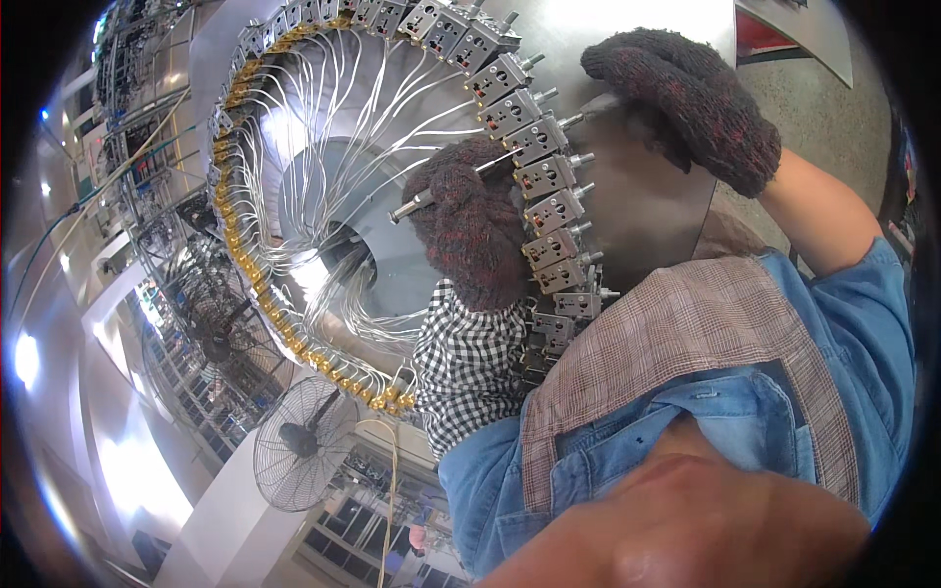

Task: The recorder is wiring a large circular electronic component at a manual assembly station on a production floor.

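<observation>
A large ring machine carries a row of small metal blocks (pixel 554 211), each with a bolt pointing outward. My left hand (pixel 466 230), in a dark knitted glove and checked sleeve, is closed around a slim metal screwdriver-like tool (pixel 412 206). The tool's thin shaft runs toward the blocks on the ring's right side. My right hand (pixel 691 113), gloved alike, is curled above the grey metal surface (pixel 637 216), just outside the blocks. A pale, blurred bit shows by its fingers near one bolt; what it is I cannot make out.
White wires (pixel 328 88) fan from the ring's hub to brass-coloured fittings (pixel 245 255) along its left side. A black caged fan (pixel 304 441) stands lower left, with racks of machinery (pixel 147 147) behind. Concrete floor (pixel 853 127) shows at upper right.
</observation>
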`<state>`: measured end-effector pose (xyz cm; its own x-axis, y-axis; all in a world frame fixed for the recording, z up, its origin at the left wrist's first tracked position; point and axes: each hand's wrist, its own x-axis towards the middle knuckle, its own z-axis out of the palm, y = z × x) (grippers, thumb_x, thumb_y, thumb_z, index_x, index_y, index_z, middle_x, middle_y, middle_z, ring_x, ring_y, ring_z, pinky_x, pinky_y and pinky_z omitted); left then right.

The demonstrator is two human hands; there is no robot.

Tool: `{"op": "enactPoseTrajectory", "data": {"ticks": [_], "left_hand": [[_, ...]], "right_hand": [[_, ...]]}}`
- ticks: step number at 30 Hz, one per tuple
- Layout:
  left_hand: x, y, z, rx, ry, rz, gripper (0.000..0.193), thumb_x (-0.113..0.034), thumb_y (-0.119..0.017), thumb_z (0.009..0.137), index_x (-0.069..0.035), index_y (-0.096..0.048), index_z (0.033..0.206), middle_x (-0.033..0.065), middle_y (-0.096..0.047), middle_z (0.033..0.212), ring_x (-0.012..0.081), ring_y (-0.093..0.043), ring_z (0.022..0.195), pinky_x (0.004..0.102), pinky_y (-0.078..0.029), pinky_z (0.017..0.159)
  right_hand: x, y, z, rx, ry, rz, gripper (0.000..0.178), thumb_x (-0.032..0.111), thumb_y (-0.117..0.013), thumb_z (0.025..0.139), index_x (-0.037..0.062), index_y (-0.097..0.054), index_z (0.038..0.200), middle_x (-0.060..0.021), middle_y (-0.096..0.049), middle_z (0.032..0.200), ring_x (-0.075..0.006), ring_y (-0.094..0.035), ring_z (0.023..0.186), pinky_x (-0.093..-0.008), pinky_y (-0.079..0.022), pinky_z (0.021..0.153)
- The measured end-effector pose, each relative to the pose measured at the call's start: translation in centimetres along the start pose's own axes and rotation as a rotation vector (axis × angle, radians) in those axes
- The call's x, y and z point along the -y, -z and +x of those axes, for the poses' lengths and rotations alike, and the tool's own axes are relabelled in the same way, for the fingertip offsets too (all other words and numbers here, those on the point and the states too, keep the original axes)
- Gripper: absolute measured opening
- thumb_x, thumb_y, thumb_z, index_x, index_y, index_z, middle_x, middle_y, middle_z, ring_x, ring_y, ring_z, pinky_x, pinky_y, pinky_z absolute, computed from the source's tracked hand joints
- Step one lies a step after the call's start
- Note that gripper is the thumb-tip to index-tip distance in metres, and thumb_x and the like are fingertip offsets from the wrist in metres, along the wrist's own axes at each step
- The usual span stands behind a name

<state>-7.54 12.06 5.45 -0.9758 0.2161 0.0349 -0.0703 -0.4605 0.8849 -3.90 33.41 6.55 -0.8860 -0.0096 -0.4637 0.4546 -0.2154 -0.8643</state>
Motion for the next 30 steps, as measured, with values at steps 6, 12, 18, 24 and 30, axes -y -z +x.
{"op": "enactPoseTrajectory", "data": {"ticks": [6,12,18,24,30], "left_hand": [[-0.2,0.1,0.2,-0.026,0.066,0.143,0.021,-0.012,-0.050,0.082,0.007,-0.051,0.091,0.0156,-0.055,0.087,0.0222,-0.056,0.082,0.0323,-0.049,0.076],[0.3,-0.2,0.1,-0.037,-0.015,0.073,0.025,-0.016,-0.044,0.086,0.007,-0.050,0.090,0.0155,-0.054,0.087,0.0211,-0.056,0.081,0.0307,-0.048,0.075],[0.0,-0.8,0.1,0.012,0.000,0.066,0.027,-0.019,-0.042,0.087,0.007,-0.050,0.091,0.0150,-0.054,0.086,0.0206,-0.055,0.081,0.0310,-0.047,0.076],[-0.3,-1.2,0.3,-0.025,0.027,0.040,0.028,-0.020,-0.043,0.087,0.007,-0.050,0.091,0.0144,-0.054,0.087,0.0210,-0.055,0.082,0.0311,-0.046,0.077],[-0.2,-1.3,0.3,-0.023,0.069,0.039,0.024,-0.017,-0.044,0.087,0.006,-0.051,0.089,0.0137,-0.054,0.087,0.0204,-0.055,0.082,0.0311,-0.046,0.077]], "right_hand": [[-0.2,-1.0,0.6,-0.164,0.141,-0.095,0.029,0.028,-0.047,0.083,0.0081,-0.058,0.103,-0.0001,-0.055,0.074,-0.0034,-0.046,0.047,-0.0162,-0.038,0.037],[0.0,-0.2,0.2,-0.051,0.047,0.033,0.031,0.026,-0.049,0.083,0.0068,-0.055,0.107,-0.0021,-0.057,0.081,-0.0045,-0.049,0.056,-0.0161,-0.040,0.042],[-0.3,-0.6,0.1,-0.063,0.181,0.155,0.034,0.023,-0.051,0.083,0.0051,-0.049,0.112,-0.0051,-0.059,0.085,-0.0060,-0.052,0.062,-0.0185,-0.041,0.047],[-0.3,1.3,0.3,0.084,0.131,0.238,0.033,0.011,-0.056,0.080,-0.0008,-0.048,0.110,-0.0079,-0.056,0.078,-0.0110,-0.053,0.060,-0.0221,-0.044,0.052],[-0.4,1.5,0.5,0.130,0.144,0.226,0.032,0.011,-0.054,0.080,-0.0008,-0.047,0.109,-0.0079,-0.056,0.081,-0.0125,-0.054,0.062,-0.0238,-0.045,0.053]]}}
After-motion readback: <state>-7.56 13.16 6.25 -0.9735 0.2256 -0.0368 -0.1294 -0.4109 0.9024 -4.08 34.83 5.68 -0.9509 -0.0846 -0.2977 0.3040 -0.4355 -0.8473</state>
